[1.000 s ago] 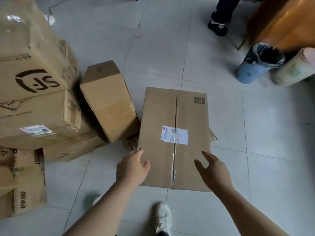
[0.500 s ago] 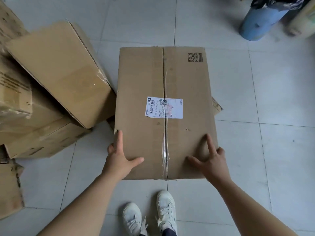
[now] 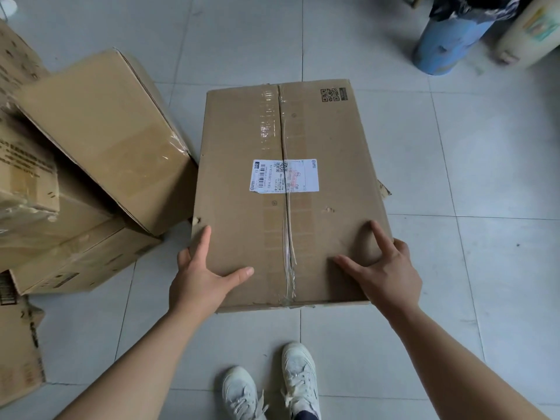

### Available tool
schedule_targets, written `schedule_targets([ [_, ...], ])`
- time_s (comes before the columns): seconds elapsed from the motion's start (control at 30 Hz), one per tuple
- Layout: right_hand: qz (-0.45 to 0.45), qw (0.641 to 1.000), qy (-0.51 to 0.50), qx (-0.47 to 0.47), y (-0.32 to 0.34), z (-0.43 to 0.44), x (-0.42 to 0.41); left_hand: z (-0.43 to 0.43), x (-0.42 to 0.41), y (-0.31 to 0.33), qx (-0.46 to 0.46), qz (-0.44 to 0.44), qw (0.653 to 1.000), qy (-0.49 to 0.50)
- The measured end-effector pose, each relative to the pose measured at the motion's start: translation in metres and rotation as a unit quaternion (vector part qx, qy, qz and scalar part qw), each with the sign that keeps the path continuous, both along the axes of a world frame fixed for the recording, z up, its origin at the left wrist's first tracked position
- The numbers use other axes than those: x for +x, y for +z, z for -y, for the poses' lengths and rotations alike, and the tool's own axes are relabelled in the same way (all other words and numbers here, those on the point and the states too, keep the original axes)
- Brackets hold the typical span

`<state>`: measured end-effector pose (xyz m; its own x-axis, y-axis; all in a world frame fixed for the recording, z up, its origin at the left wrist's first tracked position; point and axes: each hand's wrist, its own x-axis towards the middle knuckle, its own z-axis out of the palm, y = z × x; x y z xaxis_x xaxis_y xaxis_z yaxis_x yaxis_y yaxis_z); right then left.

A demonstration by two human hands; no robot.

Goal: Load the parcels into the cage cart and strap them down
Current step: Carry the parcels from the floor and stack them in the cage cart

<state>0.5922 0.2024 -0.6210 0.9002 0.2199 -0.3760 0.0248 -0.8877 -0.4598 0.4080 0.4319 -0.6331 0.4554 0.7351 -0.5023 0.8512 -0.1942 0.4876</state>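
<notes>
Left to right: stacked boxes (image 3: 100,140) lean at the wall side, then our left hand (image 3: 200,277) and right hand (image 3: 385,268) clamp the near corners of the parcel (image 3: 288,192) on the floor (image 3: 485,268), fingers (image 3: 377,234) spread to steady its width for lifting, we judge.

The blue bin (image 3: 448,40) is cut off above; label (image 3: 285,176) print perhaps too small.
</notes>
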Motion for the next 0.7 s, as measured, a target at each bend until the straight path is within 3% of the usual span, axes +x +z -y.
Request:
schedule_targets([
  [0.3,0.029,0.999,0.019,-0.038,0.108,-0.005,-0.002,-0.007,-0.005,0.1,0.002,-0.02,1.0,-0.012],
  [0.7,0.097,0.993,0.072,-0.002,0.327,-0.02,-0.035,-0.001,-0.062,0.308,0.014,0.062,0.997,0.053],
])
